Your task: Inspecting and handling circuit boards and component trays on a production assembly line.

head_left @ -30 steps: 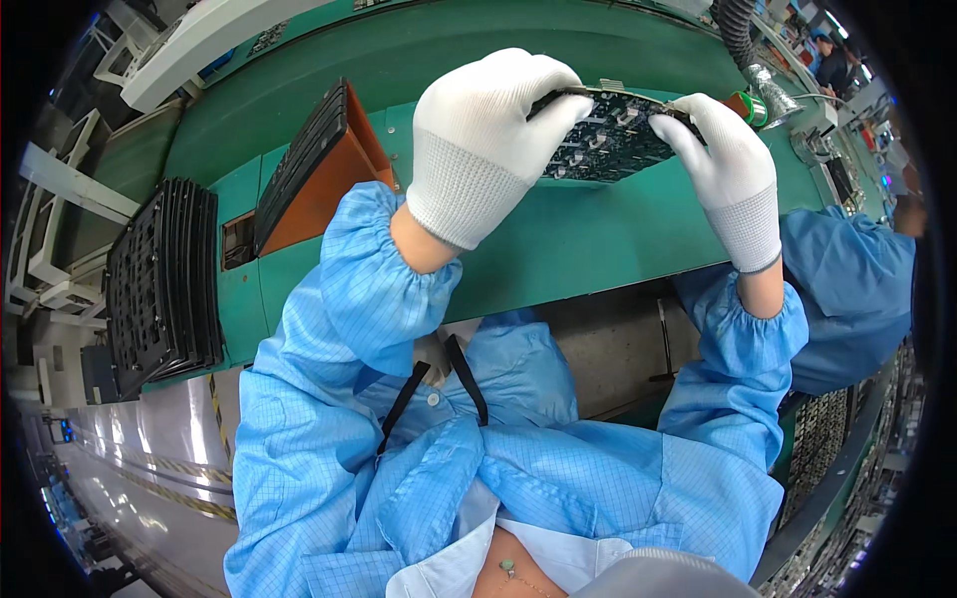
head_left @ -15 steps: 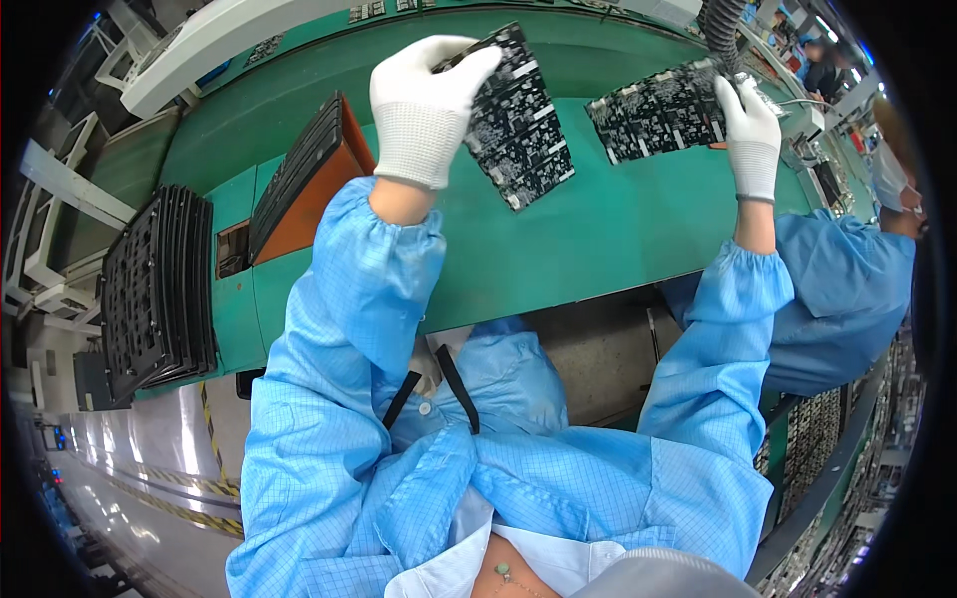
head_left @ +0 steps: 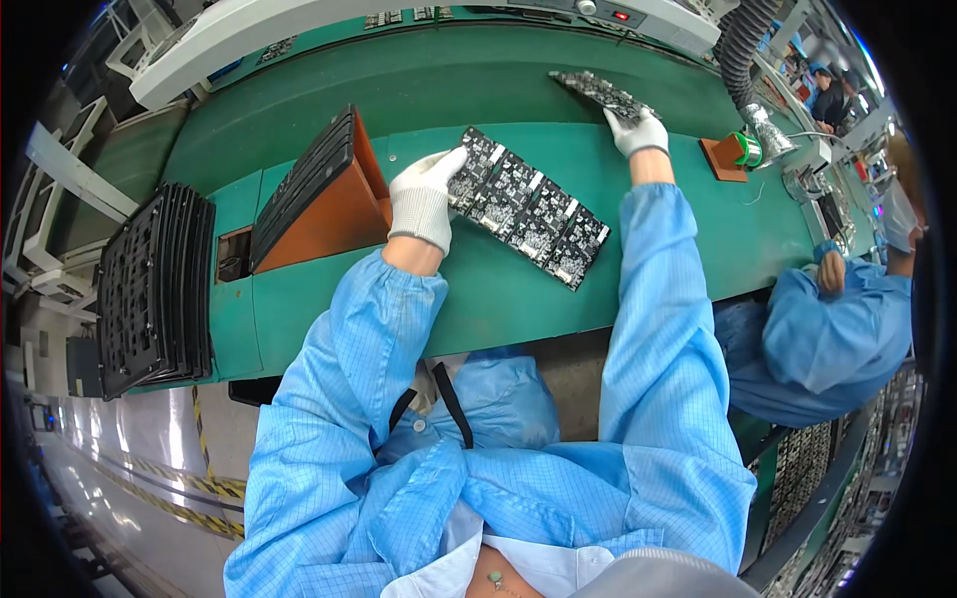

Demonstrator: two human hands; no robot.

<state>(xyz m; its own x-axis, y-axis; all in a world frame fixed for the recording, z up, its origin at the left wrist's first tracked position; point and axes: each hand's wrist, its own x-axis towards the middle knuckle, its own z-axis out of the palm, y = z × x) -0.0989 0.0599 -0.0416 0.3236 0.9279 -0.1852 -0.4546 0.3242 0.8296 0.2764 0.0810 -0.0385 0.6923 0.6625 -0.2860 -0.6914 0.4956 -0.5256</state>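
My left hand (head_left: 427, 191), in a white knit glove, pinches the upper left end of a black circuit board panel (head_left: 528, 207). That panel slants down to the right above the green workbench (head_left: 478, 317), its face crowded with small parts and divided into several sections. Farther out, my gloved right hand (head_left: 638, 133) is closed on the near right end of a second circuit board panel (head_left: 601, 94). This one is tipped almost edge-on over the green conveyor belt (head_left: 399, 92). Some of the right fingers are hidden beneath it.
On the left, black trays (head_left: 311, 184) lean on an orange wedge stand (head_left: 334, 214), beside a stack of black trays (head_left: 158, 289). A solder spool (head_left: 746, 149) on an orange holder (head_left: 723, 159) stands at right, near a ducted hose (head_left: 748, 50). A co-worker (head_left: 837, 334) sits at right.
My right hand has carried its panel left and away, over the belt, tilting it nearly edge-on. My left hand has come lower and nearer, and its panel now lies more sideways.
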